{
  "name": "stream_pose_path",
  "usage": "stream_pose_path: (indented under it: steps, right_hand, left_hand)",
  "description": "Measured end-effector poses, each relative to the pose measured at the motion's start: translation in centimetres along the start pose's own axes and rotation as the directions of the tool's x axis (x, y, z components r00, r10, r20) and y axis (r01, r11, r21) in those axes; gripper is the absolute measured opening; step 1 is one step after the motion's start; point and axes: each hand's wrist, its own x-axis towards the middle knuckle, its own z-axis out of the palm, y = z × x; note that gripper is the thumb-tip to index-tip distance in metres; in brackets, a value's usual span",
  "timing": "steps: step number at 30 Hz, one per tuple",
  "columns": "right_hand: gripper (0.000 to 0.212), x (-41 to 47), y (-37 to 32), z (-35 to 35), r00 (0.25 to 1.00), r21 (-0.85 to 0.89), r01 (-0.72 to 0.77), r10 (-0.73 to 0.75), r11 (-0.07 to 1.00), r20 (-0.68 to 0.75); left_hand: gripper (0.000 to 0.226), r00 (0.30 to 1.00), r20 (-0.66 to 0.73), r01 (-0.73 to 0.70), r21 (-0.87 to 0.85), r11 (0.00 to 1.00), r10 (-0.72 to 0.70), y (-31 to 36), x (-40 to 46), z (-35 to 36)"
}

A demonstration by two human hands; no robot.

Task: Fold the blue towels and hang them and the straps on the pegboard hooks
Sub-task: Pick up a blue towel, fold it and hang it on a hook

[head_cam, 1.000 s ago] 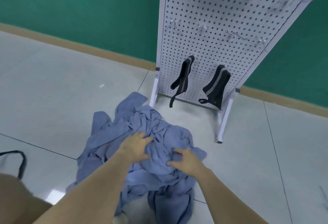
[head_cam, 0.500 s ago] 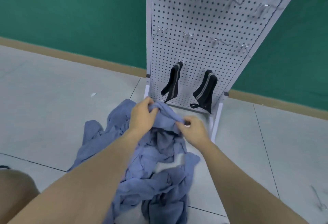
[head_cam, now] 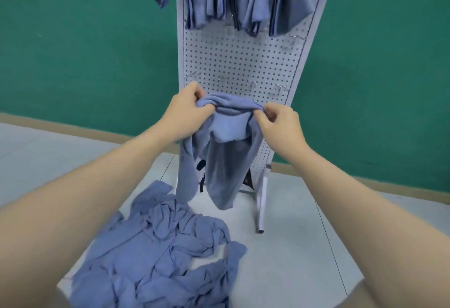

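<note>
Towel (head_cam: pixel 225 159) hanging lengthwise downward, bunched top edge pinched by left hand (head_cam: pixel 186 110) and right hand (head_cam: pixel 277 125)

A green wall (head_cam: pixel 85 47) stood at the back of the room, with a tan baseboard (head_cam: pixel 80 129) running along its foot on both sides. Below it spread a floor (head_cam: pixel 304 246) of pale grey tiles, glossy enough to catch the light. Thin dark grout lines (head_cam: pixel 331 246) crossed the floor between the large tiles.
</note>
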Motion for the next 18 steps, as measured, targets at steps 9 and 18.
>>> stream_pose_path:
  steps: [9, 18]
  right_hand:
    - [0.031, -1.0, -0.6, -2.0, 1.0, -0.081, -0.006, 0.006, 0.997, 0.003]
    - [0.034, -2.6, 2.3, -0.4, 0.991, -0.068, -0.116, 0.12, 0.991, 0.051]
  left_hand:
    - [0.024, 0.909, 0.402, 0.043, 0.164, 0.985, -0.107, -0.9, -4.8, -4.2]
    - [0.006, 0.926, 0.25, 0.317, -0.104, 0.943, -0.284, -5.4, -4.8, -4.6]
